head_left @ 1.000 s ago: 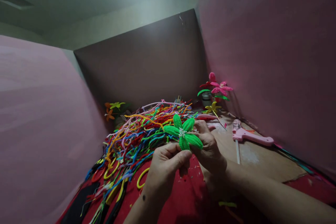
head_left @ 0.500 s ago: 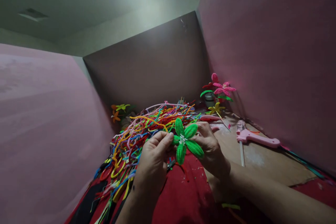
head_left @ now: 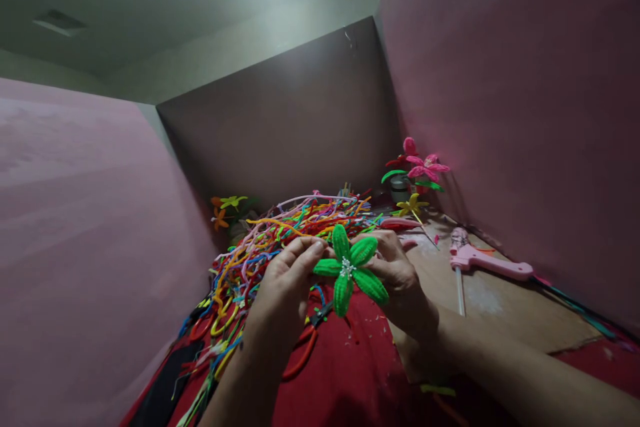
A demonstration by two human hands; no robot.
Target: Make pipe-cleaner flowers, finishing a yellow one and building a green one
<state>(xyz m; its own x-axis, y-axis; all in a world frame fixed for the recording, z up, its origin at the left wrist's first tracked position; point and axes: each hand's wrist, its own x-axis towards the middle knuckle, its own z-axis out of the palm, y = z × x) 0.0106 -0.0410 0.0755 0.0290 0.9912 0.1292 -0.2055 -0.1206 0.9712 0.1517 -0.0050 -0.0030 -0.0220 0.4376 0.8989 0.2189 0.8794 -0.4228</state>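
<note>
A green pipe-cleaner flower (head_left: pixel 370 285) with a cluster of white stamens at its centre faces me. My right hand (head_left: pixel 400 280) grips it from behind on the right; the petals hide those fingertips and any stem. My left hand (head_left: pixel 287 280) is closed, thumb and forefinger together just above the left petal. What lies between those fingertips, if anything, I cannot make out. Below the flower, pliers or cutters with red handles (head_left: pixel 305 357) lie on the red cloth (head_left: pixel 345 367), partly hidden by my left wrist.
A heap of coloured pipe cleaners (head_left: pixel 295 220) spreads behind my hands. At right, a pink glue gun (head_left: pixel 493 261) rests on a brown board (head_left: pixel 520 320). Pink flowers (head_left: pixel 427 167) and a yellow flower (head_left: pixel 411 205) stand at the back. Pink walls (head_left: pixel 525 113) flank both sides.
My left fingers have come off the left petal's tip and shifted slightly up and left. The petal's tip and the red handles now show. My right hand and the flower have barely moved.
</note>
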